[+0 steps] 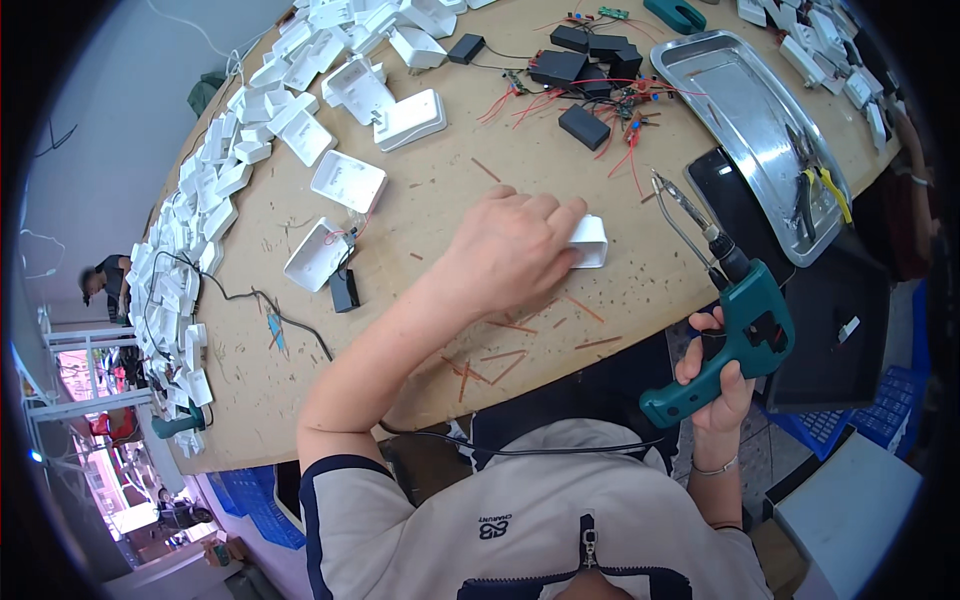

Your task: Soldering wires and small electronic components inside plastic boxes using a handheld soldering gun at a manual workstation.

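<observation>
My left hand [515, 250] reaches across the table with its fingers curled over a small white plastic housing [592, 241], holding it against the tabletop. Most of the housing is hidden under the hand; one end shows to its right. In my right hand [728, 400], past the table's near edge, is a green soldering gun [757, 315], its tip tilted up and to the left. Its black cable [520, 447] passes in front of my body. Left of my left hand, an open white shell [318, 255] has a black box [344, 290] wired beside it.
White shells [215, 185] pile along the table's left and far edges. Black boxes [558, 68] with red wires and circuit boards lie at the back. On the right are a metal tray [740, 105] with pliers [806, 205] and a dark phone [725, 185]. Brown strips [507, 367] litter the near edge.
</observation>
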Motion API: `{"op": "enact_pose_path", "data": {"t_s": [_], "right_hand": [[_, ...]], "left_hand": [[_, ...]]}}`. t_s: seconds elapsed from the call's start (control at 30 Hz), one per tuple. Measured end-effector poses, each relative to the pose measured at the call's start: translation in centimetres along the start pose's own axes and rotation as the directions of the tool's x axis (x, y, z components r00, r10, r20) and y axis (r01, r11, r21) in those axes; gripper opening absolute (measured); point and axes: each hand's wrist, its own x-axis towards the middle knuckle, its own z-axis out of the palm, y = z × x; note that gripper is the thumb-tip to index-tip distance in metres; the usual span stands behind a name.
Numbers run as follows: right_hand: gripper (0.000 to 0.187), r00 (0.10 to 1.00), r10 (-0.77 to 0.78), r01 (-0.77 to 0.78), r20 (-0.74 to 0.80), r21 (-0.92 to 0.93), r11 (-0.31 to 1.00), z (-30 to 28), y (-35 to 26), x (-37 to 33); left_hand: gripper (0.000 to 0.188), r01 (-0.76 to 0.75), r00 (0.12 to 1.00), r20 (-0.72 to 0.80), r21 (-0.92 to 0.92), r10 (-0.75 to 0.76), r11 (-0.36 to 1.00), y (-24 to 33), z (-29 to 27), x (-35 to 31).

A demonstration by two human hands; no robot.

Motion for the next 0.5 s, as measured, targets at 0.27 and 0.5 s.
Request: {"op": "enact_pose_path", "data": {"t_s": [0.27, 0.5], "right_hand": [[0.063, 1.0, -0.02, 0.02, -0.002, 0.002, 1.0, -0.7, -0.2, 0.0], [0.064, 1.0, -0.016, 0.016, -0.024, -0.009, 1.0, -0.9, -0.1, 0.5]], "left_hand": [[0.047, -0.186, 0.964, -0.225, -0.178, 0.144, 0.966, -2.7, -1.1, 0.8], [0.032, 0.394, 0.838, -0.295, -0.255, -0.46, 0.883, -10.6, 1.3, 7.6]]}}
